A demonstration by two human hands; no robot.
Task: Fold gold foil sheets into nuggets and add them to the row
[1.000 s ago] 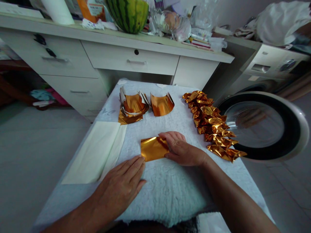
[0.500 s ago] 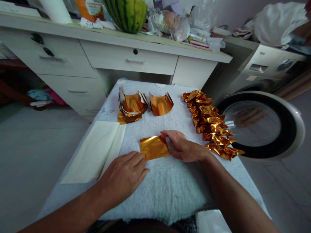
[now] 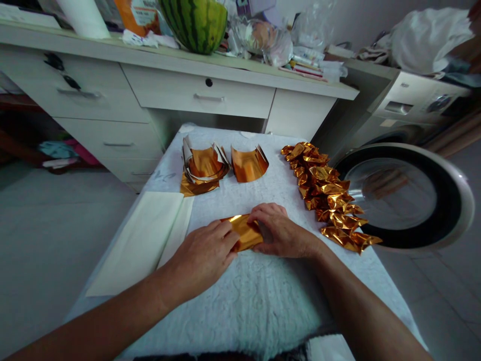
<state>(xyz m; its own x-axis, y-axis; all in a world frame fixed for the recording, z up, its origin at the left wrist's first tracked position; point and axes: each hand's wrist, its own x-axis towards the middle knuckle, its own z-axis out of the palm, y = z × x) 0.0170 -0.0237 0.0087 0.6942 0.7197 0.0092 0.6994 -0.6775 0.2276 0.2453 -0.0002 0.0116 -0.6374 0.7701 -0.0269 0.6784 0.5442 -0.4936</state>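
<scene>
Head view: the left hand (image 3: 206,253) curls its fingers over the left end of the gold foil rectangle (image 3: 246,236) on the pale cloth (image 3: 263,311), whether pinching I cannot tell, while the right hand (image 3: 280,231) grips its right end between fingers and thumb. Uneven pressure could skew the foil; a straying right forearm (image 3: 349,296) could scatter the twisted foil pieces (image 3: 332,188).

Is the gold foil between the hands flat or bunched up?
Mostly flat: the gold foil shows a broad, smooth face between the left hand and right hand. Both partly cover it; hidden folds: cannot tell.
</scene>
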